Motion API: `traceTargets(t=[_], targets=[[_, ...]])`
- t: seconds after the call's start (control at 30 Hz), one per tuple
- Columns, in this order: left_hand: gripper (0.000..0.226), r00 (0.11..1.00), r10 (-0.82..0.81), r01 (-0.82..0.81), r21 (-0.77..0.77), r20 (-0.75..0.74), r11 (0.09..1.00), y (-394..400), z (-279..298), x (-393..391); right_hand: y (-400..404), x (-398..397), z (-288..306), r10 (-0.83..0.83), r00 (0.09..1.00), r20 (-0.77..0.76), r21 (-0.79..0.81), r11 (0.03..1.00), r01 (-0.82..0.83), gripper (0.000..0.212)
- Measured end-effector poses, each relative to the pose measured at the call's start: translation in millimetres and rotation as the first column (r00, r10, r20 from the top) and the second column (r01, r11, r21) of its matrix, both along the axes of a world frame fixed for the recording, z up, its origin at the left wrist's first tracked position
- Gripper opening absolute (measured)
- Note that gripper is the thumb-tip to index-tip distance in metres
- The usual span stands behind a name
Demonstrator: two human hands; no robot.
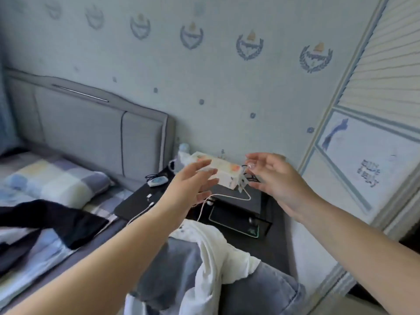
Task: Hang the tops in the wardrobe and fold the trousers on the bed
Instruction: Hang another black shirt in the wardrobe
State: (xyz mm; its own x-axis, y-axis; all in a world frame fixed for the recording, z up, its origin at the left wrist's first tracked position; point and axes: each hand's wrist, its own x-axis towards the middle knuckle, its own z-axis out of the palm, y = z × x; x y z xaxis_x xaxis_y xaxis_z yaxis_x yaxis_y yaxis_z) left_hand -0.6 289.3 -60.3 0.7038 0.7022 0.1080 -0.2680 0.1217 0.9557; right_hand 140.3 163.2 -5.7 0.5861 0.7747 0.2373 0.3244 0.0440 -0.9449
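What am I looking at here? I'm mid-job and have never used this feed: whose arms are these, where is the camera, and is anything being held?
There is no machine: a person wears one wide-angle camera on the head, looking forward and down. The bare left hand and right hand reach forward, fingers relaxed, holding nothing. Beyond them a white patterned box sits on a black bedside table with white cables. A black garment lies on the checked bed; white and grey-blue clothes are heaped below.

Below the left hand [193, 185]: white top [211, 253] over grey-blue trousers [261, 292]; to its left, black garment [56, 221] (plain), checked blue-yellow pillow [56, 180].
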Motion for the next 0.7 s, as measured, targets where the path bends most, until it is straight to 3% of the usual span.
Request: traceTargets(t=[0.13,0.3,0.7], targets=[[0.02,0.979,0.193,-0.194,-0.017,-0.067,0.981,37.5,-33.8,-103.6,67.8,-77.1,-36.0,0.187,0.98,-0.073,-0.053,0.98,-0.191,0.015],[0.019,0.887,0.434,-0.446,-0.046,-0.159,0.894,69.2,-70.3,-260.3,138.0,-204.4,-76.8,0.41,0.899,-0.154,-0.119,0.896,-0.428,0.015],[0.02,0.582,0.73,-0.809,-0.161,-0.358,0.565,69.7,-154.8,-582.5,238.8,-504.0,-169.6,0.707,0.647,-0.286,-0.252,0.596,-0.763,0.013]])
